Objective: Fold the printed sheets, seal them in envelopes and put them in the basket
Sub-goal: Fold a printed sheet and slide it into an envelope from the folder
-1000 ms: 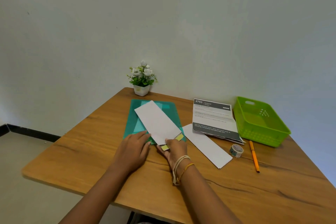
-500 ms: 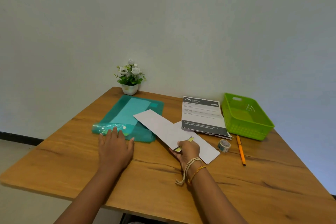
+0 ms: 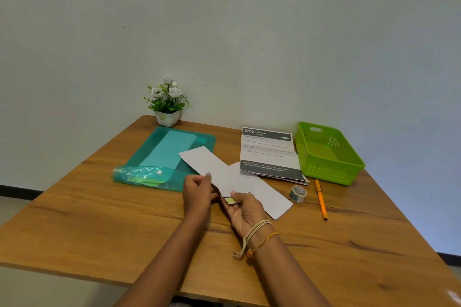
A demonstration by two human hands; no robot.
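I see a wooden table [image 3: 99, 232] carrying a teal folder [image 3: 154, 154], potted plant [image 3: 167, 104], printed sheets [image 3: 269, 154], green basket [image 3: 329, 157], tape roll [image 3: 297, 193], orange pen [image 3: 320, 199], white envelope [image 3: 272, 197].

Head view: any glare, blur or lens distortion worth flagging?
Head view: wide-angle bowing bends the table edges; glare on the teal folder flap; the printed sheet shows its heading, small text unreadable; lighting soft, shadows faint.

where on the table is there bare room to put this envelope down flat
Bare wood lies near the front edge of the table, left of the left hand, below the green folder. More lies right of the right hand, in front of the pen. Crowded: around the second envelope, printed sheets, tape roll and basket.
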